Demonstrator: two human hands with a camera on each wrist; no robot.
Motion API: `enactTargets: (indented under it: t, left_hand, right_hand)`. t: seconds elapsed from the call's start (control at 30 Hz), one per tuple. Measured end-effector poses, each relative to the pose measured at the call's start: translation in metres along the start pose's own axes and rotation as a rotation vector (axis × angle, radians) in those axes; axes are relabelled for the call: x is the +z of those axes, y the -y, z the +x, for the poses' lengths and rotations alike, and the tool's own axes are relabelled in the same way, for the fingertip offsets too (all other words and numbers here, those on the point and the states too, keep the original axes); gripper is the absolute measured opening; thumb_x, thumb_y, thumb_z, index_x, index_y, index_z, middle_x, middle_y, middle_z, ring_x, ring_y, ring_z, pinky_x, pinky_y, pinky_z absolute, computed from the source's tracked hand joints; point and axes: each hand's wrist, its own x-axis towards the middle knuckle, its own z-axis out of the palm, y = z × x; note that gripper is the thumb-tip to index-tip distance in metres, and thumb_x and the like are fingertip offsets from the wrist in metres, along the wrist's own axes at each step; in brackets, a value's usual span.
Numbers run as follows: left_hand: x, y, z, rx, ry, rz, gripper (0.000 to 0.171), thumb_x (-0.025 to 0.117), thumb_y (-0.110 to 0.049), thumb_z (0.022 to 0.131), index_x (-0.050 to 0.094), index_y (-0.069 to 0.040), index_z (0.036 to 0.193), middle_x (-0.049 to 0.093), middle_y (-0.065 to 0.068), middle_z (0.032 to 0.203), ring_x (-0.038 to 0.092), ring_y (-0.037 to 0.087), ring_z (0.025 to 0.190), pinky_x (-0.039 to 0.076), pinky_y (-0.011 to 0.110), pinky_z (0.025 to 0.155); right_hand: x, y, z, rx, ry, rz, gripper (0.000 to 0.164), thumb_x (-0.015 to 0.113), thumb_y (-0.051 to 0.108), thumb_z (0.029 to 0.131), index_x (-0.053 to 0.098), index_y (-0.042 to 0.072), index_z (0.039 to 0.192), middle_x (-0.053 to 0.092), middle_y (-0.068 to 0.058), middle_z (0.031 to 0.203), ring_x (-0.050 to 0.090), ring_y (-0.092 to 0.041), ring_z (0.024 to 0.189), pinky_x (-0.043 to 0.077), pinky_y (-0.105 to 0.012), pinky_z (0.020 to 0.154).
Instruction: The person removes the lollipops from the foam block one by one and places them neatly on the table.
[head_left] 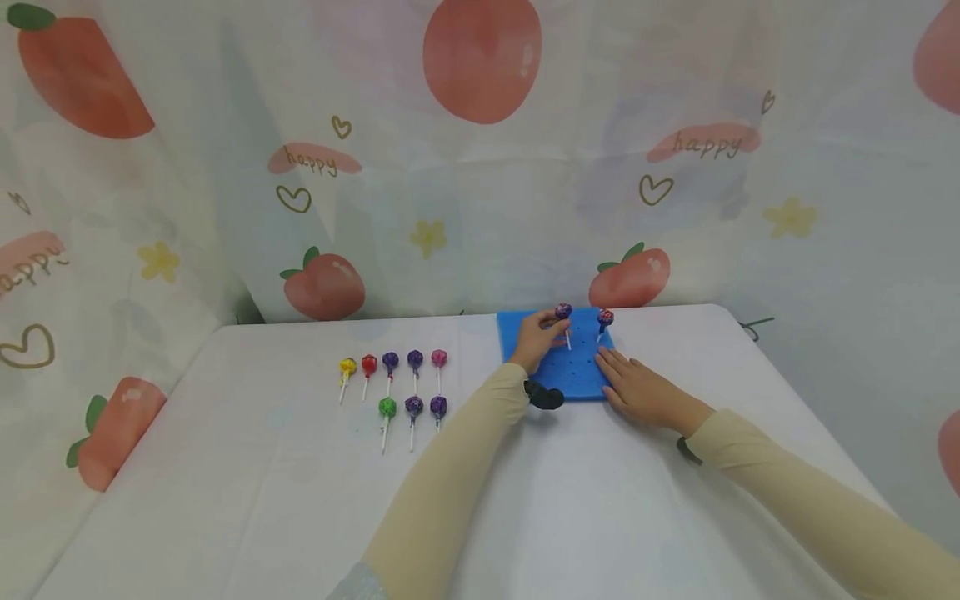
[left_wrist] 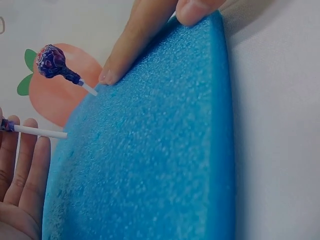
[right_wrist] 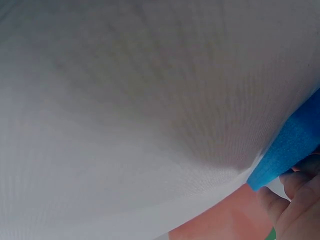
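A purple-wrapped lollipop (head_left: 563,311) is pinched by its upper end in my left hand (head_left: 536,340), stick pointing down over the blue foam board (head_left: 555,385). In the left wrist view the white tip of that stick (left_wrist: 47,132) comes right at the foam's surface. Another lollipop, red and purple (head_left: 605,317), stands upright in the board near its back right corner. My right hand (head_left: 647,395) rests along the board's right edge with its fingers extended. The right wrist view shows that hand's fingers (right_wrist: 272,202) at the foam's side.
Several lollipops lie in two rows on the white table left of the board, among them a yellow one (head_left: 347,367), a red one (head_left: 369,364) and a green one (head_left: 387,407). Small holes dot the board. A fruit-print curtain (head_left: 480,208) hangs behind the table.
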Motion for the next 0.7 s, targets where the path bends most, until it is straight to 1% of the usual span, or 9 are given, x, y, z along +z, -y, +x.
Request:
enactTargets:
  t: [0.2,0.4,0.53,0.7]
  left_hand:
    - [-0.007,-0.004,-0.004,-0.013,0.021,-0.003,0.031,0.062,-0.014,0.090,0.059,0.003,0.117,0.066,0.019,0.111,0.068,0.028,0.098,0.058,0.030,0.076]
    - [-0.014,-0.013,-0.012,-0.036,0.050,0.025,0.031,0.061,-0.017,0.091,0.059,0.001,0.117,0.064,0.020,0.113,0.068,0.024,0.098,0.057,0.029,0.079]
    - [-0.018,-0.019,-0.018,-0.028,0.077,0.023,0.029,0.060,-0.016,0.092,0.059,0.002,0.115,0.064,0.020,0.113,0.067,0.024,0.098,0.057,0.029,0.079]
    - [-0.027,-0.023,-0.024,-0.016,0.107,0.008,0.029,0.060,-0.014,0.092,0.058,0.004,0.114,0.064,0.020,0.111,0.068,0.019,0.090,0.058,0.030,0.077]
  right_hand:
    - [0.002,-0.003,0.001,0.003,0.009,0.001,0.060,0.044,0.026,0.098,0.026,-0.009,0.143,0.024,-0.027,0.151,0.024,-0.045,0.139,0.026,-0.059,0.110]
    - [0.001,-0.003,0.001,0.001,0.016,0.008,0.060,0.043,0.026,0.098,0.026,-0.009,0.143,0.024,-0.027,0.151,0.023,-0.045,0.139,0.025,-0.060,0.110]
    - [0.000,-0.004,0.001,0.000,0.019,0.004,0.060,0.043,0.026,0.098,0.026,-0.009,0.143,0.023,-0.027,0.152,0.023,-0.045,0.139,0.025,-0.060,0.110]
    - [0.001,-0.004,0.002,0.002,0.023,0.003,0.060,0.043,0.027,0.098,0.025,-0.008,0.144,0.023,-0.027,0.152,0.023,-0.045,0.139,0.025,-0.059,0.111]
